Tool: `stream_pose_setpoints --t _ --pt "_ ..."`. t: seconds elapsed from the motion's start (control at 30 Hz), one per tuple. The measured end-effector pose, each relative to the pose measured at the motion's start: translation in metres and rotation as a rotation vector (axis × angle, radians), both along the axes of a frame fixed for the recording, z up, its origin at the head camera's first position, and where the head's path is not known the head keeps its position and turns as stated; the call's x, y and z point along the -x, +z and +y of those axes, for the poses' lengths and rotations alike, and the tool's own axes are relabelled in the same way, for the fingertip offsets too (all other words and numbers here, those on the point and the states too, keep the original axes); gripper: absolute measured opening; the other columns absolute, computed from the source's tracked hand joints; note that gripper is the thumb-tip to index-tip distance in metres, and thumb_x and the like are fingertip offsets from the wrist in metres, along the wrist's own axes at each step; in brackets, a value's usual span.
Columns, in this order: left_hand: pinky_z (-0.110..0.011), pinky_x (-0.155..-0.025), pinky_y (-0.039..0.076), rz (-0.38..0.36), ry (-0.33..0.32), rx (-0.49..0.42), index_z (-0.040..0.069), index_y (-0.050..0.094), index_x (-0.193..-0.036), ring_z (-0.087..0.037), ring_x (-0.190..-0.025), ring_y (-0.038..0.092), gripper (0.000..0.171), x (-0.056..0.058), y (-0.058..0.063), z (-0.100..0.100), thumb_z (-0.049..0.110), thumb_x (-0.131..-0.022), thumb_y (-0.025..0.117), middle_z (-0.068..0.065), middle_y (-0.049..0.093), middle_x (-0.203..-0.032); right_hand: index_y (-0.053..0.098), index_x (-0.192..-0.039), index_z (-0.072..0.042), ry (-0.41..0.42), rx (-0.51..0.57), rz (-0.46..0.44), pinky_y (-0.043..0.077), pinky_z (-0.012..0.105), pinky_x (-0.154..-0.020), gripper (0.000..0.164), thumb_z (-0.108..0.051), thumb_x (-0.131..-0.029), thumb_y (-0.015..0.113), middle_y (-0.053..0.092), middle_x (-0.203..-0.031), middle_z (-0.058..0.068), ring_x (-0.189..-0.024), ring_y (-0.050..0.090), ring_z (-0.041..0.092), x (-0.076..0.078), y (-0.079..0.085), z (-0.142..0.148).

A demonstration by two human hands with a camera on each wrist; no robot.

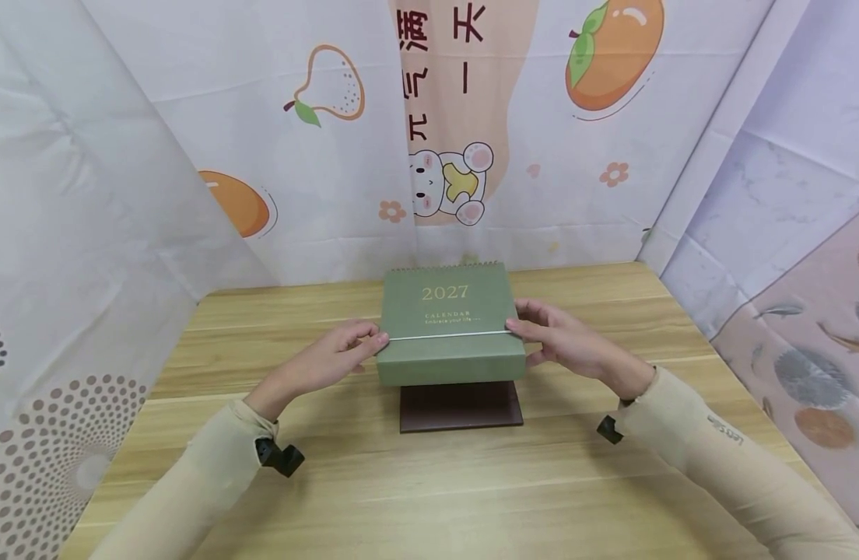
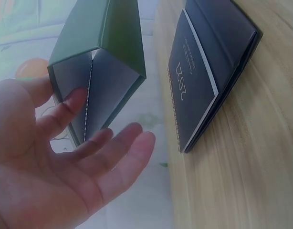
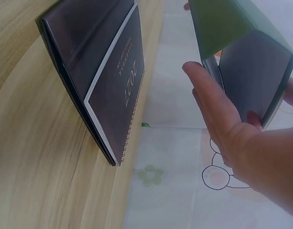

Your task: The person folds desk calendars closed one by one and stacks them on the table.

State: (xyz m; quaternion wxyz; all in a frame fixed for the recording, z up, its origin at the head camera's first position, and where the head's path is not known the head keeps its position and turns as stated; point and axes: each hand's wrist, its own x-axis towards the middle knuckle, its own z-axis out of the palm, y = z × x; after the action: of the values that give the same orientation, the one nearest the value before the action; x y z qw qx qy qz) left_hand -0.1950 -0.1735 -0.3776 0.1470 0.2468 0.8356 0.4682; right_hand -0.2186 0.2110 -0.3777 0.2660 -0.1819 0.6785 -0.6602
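Observation:
A green 2027 desk calendar [image 1: 449, 315], spiral-bound along its far edge, is held up in front of the person. A white line runs across its cover. My left hand [image 1: 334, 354] pinches its left edge between thumb and index finger; in the left wrist view the other fingers [image 2: 141, 148] extend free. At the right edge, my right hand [image 1: 569, 340] grips it, with the thumb on top. Both wrist views look into its folded, grey-lined inside. Below lies a dark brown desk calendar [image 3: 99, 76] on the table, largely hidden by the green one in the head view.
The wood-grain table [image 1: 457, 498] reaches back to a white curtain [image 1: 261, 85] printed with fruit and a cartoon animal. More curtains hang at the left and right. Small black devices [image 1: 281, 456] are strapped at both wrists.

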Motion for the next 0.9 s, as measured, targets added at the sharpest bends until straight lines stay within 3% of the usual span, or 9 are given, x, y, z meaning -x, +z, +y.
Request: stream_pose_setpoints --t 0.23,0.43,0.67,0.9 --pt "-0.052 -0.088 0.057 -0.104 0.021 -0.029 0.013 0.061 -0.112 -0.028 -0.117 0.064 0.034 -0.003 -0.001 -0.001 0.042 -0.110 0.043 -0.007 0.062 -0.125 0.033 -0.148 -0.004 -0.030 -0.009 -0.026 0.059 0.047 -0.078 0.049 -0.018 -0.106 0.055 0.045 -0.138 0.018 -0.107 0.063 0.027 0.000 -0.001 -0.001" --pt "-0.048 -0.081 0.059 -0.088 0.051 0.010 0.010 0.059 -0.112 -0.027 -0.110 0.064 0.033 -0.003 -0.003 0.000 0.041 -0.108 0.049 -0.010 0.062 -0.114 0.022 -0.157 -0.007 -0.041 -0.021 -0.035 0.059 0.044 -0.076 0.064 -0.018 -0.105 0.058 0.042 -0.142 0.020 -0.107 0.062 0.026 0.001 -0.002 -0.002" --pt "-0.048 -0.076 0.060 -0.111 0.081 -0.003 0.008 0.056 -0.122 -0.027 -0.108 0.065 0.035 -0.004 -0.004 0.005 0.038 -0.104 0.059 -0.015 0.058 -0.129 0.014 -0.163 -0.016 -0.049 -0.045 -0.027 0.058 0.045 -0.079 0.079 -0.013 -0.102 0.063 0.033 -0.151 0.020 -0.115 0.056 0.027 0.003 -0.007 0.000" --pt "-0.046 -0.073 0.060 -0.138 0.090 -0.054 0.006 0.051 -0.131 -0.026 -0.103 0.066 0.044 -0.002 -0.008 0.007 0.034 -0.101 0.066 -0.015 0.058 -0.126 0.012 -0.164 -0.020 -0.038 -0.047 -0.022 0.058 0.050 -0.081 0.083 -0.014 -0.101 0.065 0.034 -0.150 0.019 -0.110 0.059 0.027 0.003 -0.011 0.002"
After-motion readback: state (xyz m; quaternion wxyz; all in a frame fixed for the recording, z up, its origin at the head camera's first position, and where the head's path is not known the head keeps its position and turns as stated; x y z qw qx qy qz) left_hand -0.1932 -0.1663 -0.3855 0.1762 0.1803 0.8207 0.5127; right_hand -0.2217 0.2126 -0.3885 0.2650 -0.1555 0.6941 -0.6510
